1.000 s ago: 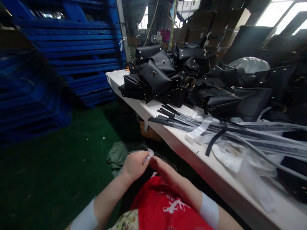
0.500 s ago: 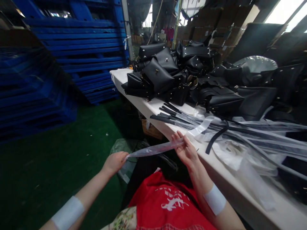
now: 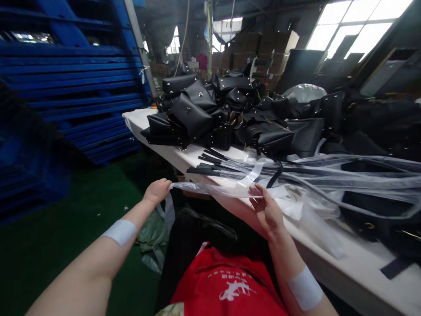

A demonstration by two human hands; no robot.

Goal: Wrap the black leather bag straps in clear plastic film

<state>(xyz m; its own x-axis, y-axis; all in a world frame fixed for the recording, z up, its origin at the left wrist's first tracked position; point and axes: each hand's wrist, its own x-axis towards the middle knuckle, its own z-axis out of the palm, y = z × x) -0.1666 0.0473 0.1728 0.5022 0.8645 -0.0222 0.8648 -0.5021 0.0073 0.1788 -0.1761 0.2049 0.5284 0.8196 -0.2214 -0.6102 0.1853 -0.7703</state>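
Observation:
My left hand [image 3: 157, 190] is closed on one end of a long clear plastic sleeve [image 3: 210, 188], off the near edge of the white table [image 3: 332, 259]. My right hand [image 3: 267, 210] pinches the same sleeve further along, over the table's edge. The sleeve is stretched nearly level between the two hands. Just beyond it lie several black straps [image 3: 213, 164], some in clear sleeves [image 3: 345, 175], running right across the table.
A heap of black leather bags [image 3: 210, 114] covers the far side of the table. Stacked blue pallets [image 3: 75, 79] stand at the left on a green floor [image 3: 66, 237]. A dark bag and crumpled plastic [image 3: 154, 232] lie below the table edge.
My hands were together near my lap pinching a small bit of plastic. They have drawn apart and risen toward the table, pulling the clear sleeve out long between them.

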